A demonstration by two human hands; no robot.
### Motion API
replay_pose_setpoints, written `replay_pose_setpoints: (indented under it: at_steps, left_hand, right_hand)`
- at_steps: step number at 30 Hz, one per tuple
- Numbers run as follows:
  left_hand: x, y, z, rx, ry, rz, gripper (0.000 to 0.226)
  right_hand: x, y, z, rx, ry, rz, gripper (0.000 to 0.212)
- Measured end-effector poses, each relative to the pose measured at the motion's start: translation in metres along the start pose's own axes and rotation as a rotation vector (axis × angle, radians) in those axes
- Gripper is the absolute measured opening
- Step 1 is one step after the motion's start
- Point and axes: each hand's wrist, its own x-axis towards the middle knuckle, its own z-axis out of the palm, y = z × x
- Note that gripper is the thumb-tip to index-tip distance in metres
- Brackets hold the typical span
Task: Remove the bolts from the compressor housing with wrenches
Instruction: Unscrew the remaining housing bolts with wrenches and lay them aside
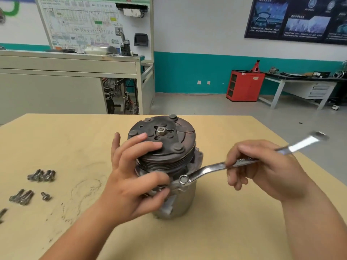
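The compressor (185,199) stands on the desk (206,237) between the hands. The left hand (131,177) clasps its pulley (169,160); the right hand (262,169) grips a wrench (206,168) ringed over a bolt (184,179). Loose bolts (41,175) lie left of the left hand.

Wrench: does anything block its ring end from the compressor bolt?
Nothing visible does. The wrench held by the right hand has its ring around the bolt; the left hand grips the compressor beside it.
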Motion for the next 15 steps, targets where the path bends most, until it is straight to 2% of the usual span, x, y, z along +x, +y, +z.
replay_pose_setpoints:
  at_steps: [3,6,8,10,12,15]
  left_hand:
    - [-0.01,-0.008,-0.01,-0.057,0.006,-0.041,0.021]
    - [-0.019,-0.004,-0.017,-0.092,0.059,-0.186,0.025]
    - [-0.022,0.005,-0.019,-0.106,0.099,-0.318,0.028]
    - [-0.023,0.019,-0.016,-0.149,0.132,-0.47,0.021]
    - [-0.028,0.031,-0.011,-0.201,0.14,-0.614,0.012]
    - [-0.035,0.043,-0.005,-0.33,0.13,-0.735,0.022]
  right_hand:
    - [0.029,0.0,0.011,0.032,-0.119,0.042,0.041]
    - [0.033,0.006,0.017,0.103,-0.117,-0.033,0.037]
    - [0.02,0.011,0.02,0.259,-0.046,-0.119,0.03]
    - [-0.003,0.016,0.026,0.316,0.087,-0.184,0.034]
    - [-0.026,0.02,0.038,0.251,0.222,-0.232,0.038]
    - [-0.052,0.023,0.065,0.106,0.319,-0.239,0.04]
